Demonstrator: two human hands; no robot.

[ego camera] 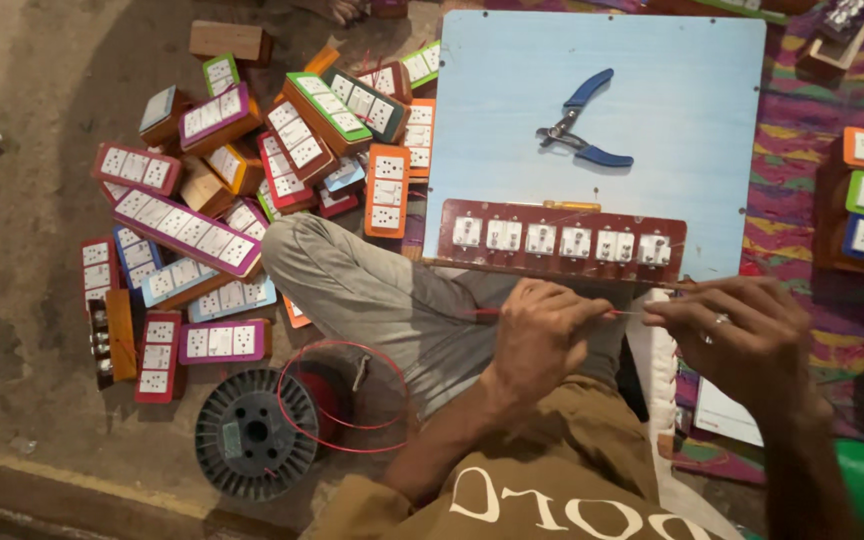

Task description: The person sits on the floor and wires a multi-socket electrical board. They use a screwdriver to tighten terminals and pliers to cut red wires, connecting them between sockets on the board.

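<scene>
i see my left hand (537, 325) pinched shut on a thin red wire (482, 312), and my right hand (742, 335) closed on its far end, stretching it taut just below the maroon switch board (562, 240) lying on the blue board (672, 110). the wire's tip is too thin to read, possibly stripped. blue pliers (582, 130) sit at twelve o'clock, the wire spool (252, 435) at eight. i'd judge steady tension and short grips work best here.
</scene>
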